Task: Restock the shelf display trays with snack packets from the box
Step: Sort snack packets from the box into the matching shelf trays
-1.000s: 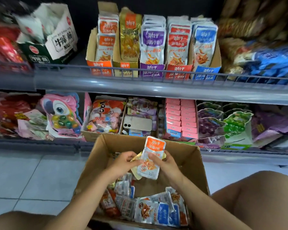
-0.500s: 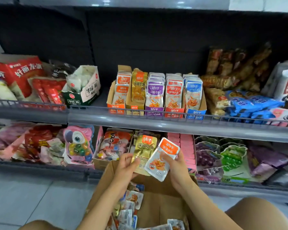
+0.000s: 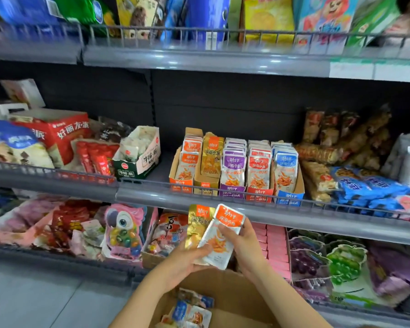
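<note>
Above the box (image 3: 234,301), both hands grip an orange packet (image 3: 219,235).

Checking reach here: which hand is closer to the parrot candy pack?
Left. The left hand is just right of the parrot candy pack; the right hand is farther right, beyond the orange packet.

We see a parrot candy pack (image 3: 124,230) beside pink boxes (image 3: 273,249) and grape bags (image 3: 305,256); a red carton (image 3: 64,133) sits above.

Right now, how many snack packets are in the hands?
2: an orange-topped packet in front, touched by both the left hand and right hand, and a gold packet behind it. More may be hidden.
</note>
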Demonstrator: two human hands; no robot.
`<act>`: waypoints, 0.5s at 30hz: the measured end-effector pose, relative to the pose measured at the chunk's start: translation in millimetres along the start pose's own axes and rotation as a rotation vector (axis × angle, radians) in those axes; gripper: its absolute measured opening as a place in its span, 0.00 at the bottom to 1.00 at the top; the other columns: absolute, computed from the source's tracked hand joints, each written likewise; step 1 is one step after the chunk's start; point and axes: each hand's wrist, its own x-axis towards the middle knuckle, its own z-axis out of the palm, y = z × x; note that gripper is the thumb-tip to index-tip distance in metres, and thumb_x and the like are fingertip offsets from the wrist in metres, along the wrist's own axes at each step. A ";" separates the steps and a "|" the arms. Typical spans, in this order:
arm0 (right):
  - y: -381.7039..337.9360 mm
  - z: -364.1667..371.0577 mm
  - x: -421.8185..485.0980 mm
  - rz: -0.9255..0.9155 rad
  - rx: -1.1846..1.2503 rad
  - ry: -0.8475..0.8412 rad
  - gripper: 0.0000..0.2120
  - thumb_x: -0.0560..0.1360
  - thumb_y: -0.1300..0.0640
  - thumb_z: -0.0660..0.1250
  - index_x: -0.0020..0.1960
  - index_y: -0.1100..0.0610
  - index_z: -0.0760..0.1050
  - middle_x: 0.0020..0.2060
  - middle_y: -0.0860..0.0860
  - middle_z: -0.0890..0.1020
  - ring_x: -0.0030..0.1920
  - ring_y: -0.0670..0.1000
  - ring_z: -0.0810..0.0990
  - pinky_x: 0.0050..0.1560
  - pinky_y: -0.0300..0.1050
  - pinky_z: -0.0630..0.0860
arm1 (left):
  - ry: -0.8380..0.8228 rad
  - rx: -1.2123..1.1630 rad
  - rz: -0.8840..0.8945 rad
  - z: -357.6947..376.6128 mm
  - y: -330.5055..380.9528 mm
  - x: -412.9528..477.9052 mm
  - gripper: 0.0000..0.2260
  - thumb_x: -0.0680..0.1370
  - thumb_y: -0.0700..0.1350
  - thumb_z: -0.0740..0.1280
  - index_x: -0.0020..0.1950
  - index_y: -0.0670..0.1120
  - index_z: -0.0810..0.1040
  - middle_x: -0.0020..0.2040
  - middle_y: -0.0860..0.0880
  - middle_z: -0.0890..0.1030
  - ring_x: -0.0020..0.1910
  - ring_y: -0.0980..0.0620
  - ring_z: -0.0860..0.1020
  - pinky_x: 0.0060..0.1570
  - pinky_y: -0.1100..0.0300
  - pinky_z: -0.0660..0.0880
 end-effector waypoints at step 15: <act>-59.8 30.4 51.8 0.069 -0.051 -0.261 0.17 0.73 0.64 0.69 0.60 0.53 0.74 0.50 0.54 0.83 0.50 0.53 0.83 0.47 0.47 0.81 | 0.028 0.075 0.196 -40.6 63.5 1.3 0.12 0.72 0.32 0.69 0.53 0.43 0.74 0.44 0.45 0.85 0.43 0.50 0.84 0.42 0.61 0.81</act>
